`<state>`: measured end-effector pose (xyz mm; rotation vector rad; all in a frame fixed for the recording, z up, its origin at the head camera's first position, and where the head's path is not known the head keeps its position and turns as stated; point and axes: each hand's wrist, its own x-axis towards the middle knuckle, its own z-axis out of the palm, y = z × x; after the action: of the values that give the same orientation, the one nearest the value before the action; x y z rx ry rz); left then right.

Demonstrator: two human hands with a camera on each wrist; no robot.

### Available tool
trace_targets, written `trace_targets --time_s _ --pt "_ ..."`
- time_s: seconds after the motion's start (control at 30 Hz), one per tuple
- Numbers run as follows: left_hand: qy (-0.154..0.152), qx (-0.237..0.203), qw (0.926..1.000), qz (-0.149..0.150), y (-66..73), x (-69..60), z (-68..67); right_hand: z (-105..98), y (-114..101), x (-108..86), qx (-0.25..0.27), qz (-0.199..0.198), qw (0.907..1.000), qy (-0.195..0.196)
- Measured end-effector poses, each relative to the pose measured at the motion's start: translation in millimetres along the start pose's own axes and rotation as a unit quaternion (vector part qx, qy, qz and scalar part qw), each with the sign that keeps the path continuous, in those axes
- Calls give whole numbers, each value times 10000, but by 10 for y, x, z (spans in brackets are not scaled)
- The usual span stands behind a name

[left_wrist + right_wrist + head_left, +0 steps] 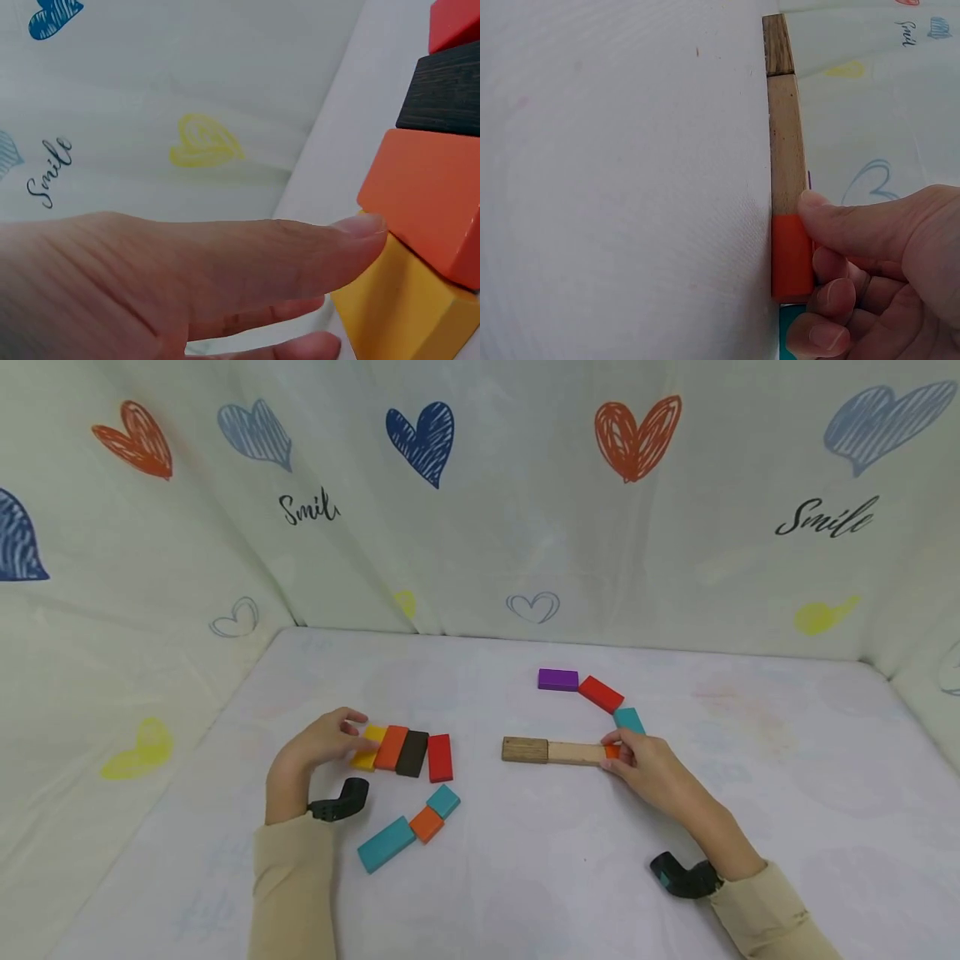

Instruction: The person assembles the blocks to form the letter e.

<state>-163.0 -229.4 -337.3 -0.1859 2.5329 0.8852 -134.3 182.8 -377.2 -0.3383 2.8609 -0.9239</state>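
Observation:
My left hand (326,742) is at the left end of a slanted row, its straight thumb (300,255) touching the yellow block (401,300). Beside that stand an orange block (392,748), a dark block (412,754) and, slightly apart, a red block (440,758). My right hand (651,770) pinches a small orange block (791,255), partly hidden by fingers in the head view. It meets the end of a pale wooden block (574,753), which adjoins a brown wooden block (524,750). A teal block (628,720) lies just behind the right fingers.
Farther back, a red block (601,693) and a purple block (558,680) continue an arc. Nearer the front left lie a long teal block (386,844), an orange block (427,824) and a small teal block (443,802). A printed curtain (487,527) hangs behind the table.

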Motion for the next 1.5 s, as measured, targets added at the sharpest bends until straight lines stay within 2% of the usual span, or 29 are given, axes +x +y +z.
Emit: trace_targets --time_s 0.17,0.37,0.63,0.9,1.23,1.5 --pt "-191 26 9997 -116 -1 5 -5 -6 3 -3 22 -24 10000 -2" --pt "-276 55 9996 1 -6 18 -2 -13 12 5 -31 -93 9999 77" --pt "-164 12 9999 24 -14 39 30 -6 16 1 -4 -76 9999 65" --pt "66 -129 9998 -97 38 39 64 0 23 3 20 -109 9999 95" --pt "18 -122 9998 -175 35 30 37 -1 27 0 4 -152 9998 114" --pt "-1 -32 9989 -461 21 18 7 -5 23 5 3 -143 9999 52"
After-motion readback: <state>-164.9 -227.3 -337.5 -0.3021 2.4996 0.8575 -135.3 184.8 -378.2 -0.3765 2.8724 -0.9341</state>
